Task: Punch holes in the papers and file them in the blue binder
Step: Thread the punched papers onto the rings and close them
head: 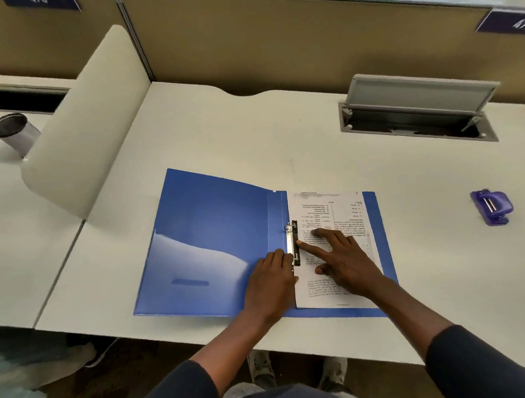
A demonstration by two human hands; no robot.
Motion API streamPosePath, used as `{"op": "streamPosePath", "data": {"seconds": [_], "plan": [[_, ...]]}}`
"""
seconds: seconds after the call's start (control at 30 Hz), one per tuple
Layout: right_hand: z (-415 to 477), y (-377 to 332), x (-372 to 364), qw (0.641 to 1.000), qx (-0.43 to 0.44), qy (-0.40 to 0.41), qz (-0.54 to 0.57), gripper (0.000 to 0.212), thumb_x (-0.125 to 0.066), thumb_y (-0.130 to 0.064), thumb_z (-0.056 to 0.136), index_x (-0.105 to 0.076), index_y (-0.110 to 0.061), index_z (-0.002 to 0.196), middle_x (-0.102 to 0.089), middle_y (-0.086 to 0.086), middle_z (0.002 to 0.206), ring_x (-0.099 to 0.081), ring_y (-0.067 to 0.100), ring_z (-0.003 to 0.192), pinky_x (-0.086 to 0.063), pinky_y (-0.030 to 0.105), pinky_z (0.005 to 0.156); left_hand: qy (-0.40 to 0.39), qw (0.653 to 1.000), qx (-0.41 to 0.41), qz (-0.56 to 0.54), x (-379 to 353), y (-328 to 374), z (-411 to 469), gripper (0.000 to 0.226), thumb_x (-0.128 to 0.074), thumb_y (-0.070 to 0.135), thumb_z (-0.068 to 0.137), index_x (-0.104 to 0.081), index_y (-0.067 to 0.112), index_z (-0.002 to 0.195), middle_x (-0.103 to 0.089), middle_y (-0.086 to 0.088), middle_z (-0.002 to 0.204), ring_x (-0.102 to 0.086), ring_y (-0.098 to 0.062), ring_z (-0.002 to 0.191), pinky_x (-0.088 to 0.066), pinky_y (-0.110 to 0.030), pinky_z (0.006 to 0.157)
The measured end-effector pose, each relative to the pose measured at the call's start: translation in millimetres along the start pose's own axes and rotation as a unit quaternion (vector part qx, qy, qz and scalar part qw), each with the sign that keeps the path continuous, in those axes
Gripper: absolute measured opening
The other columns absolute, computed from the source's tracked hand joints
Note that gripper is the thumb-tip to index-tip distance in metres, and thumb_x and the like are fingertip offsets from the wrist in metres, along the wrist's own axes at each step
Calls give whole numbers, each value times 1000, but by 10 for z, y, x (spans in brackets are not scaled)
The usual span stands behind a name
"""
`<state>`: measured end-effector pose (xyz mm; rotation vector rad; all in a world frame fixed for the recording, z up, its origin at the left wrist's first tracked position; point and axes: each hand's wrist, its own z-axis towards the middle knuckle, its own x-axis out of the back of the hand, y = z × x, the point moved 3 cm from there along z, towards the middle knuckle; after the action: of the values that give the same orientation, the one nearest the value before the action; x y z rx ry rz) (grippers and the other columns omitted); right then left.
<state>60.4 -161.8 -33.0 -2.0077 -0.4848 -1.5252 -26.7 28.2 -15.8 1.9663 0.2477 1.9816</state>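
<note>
The blue binder [214, 238] lies open flat on the white desk near its front edge. Printed papers [332, 216] rest on its right half, against the metal ring clip [293, 243] at the spine. My left hand [272, 286] sits at the spine with its fingers curled against the lower part of the clip. My right hand [340, 261] lies on the papers with straight, spread fingers, the index fingertip touching the clip's black bar. The purple hole punch [492, 206] stands alone on the desk far to the right.
The white desk [251, 132] has an open grey cable hatch [415, 114] at the back right. A white rounded divider [84, 123] stands to the left, with a metal cup [13, 132] on the neighbouring desk. Beige partitions close the back.
</note>
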Motion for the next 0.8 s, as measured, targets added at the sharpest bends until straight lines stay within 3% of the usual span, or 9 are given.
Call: {"op": "streamPosePath", "data": {"seconds": [0.2,0.33,0.57,0.7,0.8], "plan": [[-498,341,127,998,-47,10,37,93,-72,-28,97,-11,-65,156,-25,-5,167,-19,18,151,-36,41,117,-38,997,-61,-3,-162,526,102,37,-88,23,82,-67,11,110,-67,-6,102,-66,-27,87,-54,-36,72],[-721,502,165,997,-65,1,47,89,-71,-23,98,-18,-62,157,-23,-5,170,-21,20,154,-34,40,119,-62,996,-62,-15,-264,800,152,37,-82,22,88,-64,10,118,-66,-8,113,-64,-30,97,-53,-40,82],[-860,648,194,993,-81,13,80,82,-75,-25,94,-32,-55,157,-28,-5,166,-29,21,150,-39,40,116,-95,995,-35,-17,-340,989,251,37,-81,26,89,-61,14,117,-63,-5,115,-62,-28,99,-50,-37,83],[-971,669,313,973,-141,121,133,65,-78,-18,92,-53,-31,151,-48,4,155,-49,27,139,-54,44,105,-121,992,-22,9,-309,1034,305,33,-74,28,94,-58,16,120,-60,-4,119,-60,-27,104,-47,-37,86],[-1177,681,384,938,-231,241,91,54,-82,-16,87,-64,-15,139,-62,12,136,-60,36,122,-58,50,93,-139,988,2,64,-221,1093,334,40,-71,31,96,-55,15,129,-57,-6,128,-60,-29,112,-48,-40,90]]}}
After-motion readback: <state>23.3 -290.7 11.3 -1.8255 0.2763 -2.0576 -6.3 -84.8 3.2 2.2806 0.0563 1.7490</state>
